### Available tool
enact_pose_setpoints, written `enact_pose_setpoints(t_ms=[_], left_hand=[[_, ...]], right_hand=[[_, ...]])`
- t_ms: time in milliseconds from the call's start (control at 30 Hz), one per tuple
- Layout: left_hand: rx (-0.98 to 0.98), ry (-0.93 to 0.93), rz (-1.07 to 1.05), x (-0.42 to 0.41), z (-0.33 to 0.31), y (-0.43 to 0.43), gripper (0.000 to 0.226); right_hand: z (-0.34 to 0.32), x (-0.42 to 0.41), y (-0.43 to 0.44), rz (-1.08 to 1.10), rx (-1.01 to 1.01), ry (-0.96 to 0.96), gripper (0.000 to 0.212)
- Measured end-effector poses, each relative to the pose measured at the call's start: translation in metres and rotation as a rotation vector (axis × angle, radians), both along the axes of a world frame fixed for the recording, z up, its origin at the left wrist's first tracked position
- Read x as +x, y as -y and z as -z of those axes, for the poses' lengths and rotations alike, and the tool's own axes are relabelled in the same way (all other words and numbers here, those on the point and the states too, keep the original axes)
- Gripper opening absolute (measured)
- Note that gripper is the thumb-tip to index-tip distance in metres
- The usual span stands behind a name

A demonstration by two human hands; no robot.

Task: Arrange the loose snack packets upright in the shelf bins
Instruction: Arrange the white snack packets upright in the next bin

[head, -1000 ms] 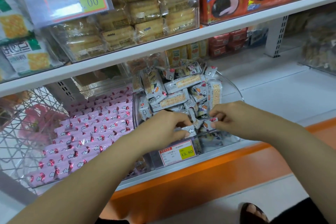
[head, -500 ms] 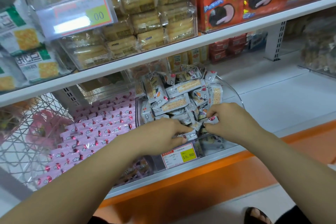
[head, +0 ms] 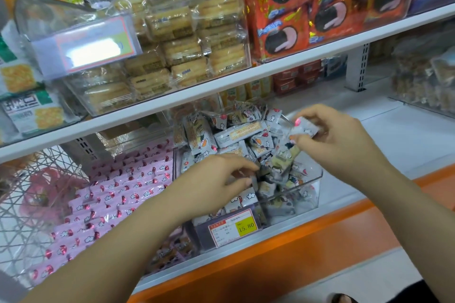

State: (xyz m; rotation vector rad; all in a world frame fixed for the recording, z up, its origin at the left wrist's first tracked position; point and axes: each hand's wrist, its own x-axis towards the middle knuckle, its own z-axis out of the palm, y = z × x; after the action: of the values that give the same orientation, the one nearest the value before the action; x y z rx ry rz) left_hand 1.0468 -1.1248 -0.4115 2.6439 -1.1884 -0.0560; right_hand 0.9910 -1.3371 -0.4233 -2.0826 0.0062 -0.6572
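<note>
A clear plastic bin (head: 307,181) on the lower shelf holds a jumbled heap of small grey-white snack packets (head: 236,134). My right hand (head: 337,140) is raised above the bin's right side and pinches one grey-white packet (head: 304,128) between thumb and fingers. My left hand (head: 216,179) is down in the front of the bin, with its fingers curled on packets there. Exactly what the left fingers hold is blurred.
Pink packets (head: 118,194) lie in neat rows in the bin to the left, beside a wire basket (head: 27,194). The white upper shelf (head: 221,86) overhangs the bin, carrying biscuit packs and orange cookie packs. A price tag (head: 234,227) fronts the bin. Bare white shelf (head: 406,130) lies to the right.
My right hand has lifted up and to the right out of the heap with a packet pinched in it. My left hand has stayed low at the bin's front.
</note>
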Motion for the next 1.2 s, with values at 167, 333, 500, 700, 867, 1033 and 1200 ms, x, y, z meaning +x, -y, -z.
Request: enact_pose_setpoints(t_ms=[167,333,500,700,867,1033,1200], left_hand=[[0.118,-0.054,0.104,0.005,-0.008,0.026,0.039],[0.266,-0.076,0.197,0.014,-0.003,0.051,0.047],[0.474,-0.141,0.222,0.024,0.015,0.069,0.067],[0.684,-0.182,0.181,0.034,0.022,0.070,0.086],[0.741,-0.310,0.152,0.038,0.020,0.074,0.094],[0.773,-0.391,0.091,0.042,0.019,0.085,0.095],[0.865,-0.333,0.062,0.041,0.023,0.092,0.081]], right_hand=[[-0.011,-0.009,0.025,-0.014,0.161,0.023,0.021],[-0.004,-0.014,0.039,-0.142,0.154,-0.120,0.019],[0.004,-0.011,0.042,-0.230,0.078,-0.221,0.015],[0.011,-0.009,0.043,-0.281,0.062,-0.258,0.006],[0.014,-0.007,0.042,-0.294,0.059,-0.292,0.010],[0.016,-0.005,0.039,-0.310,0.045,-0.297,0.011],[0.017,-0.005,0.038,-0.313,0.024,-0.298,0.009]])
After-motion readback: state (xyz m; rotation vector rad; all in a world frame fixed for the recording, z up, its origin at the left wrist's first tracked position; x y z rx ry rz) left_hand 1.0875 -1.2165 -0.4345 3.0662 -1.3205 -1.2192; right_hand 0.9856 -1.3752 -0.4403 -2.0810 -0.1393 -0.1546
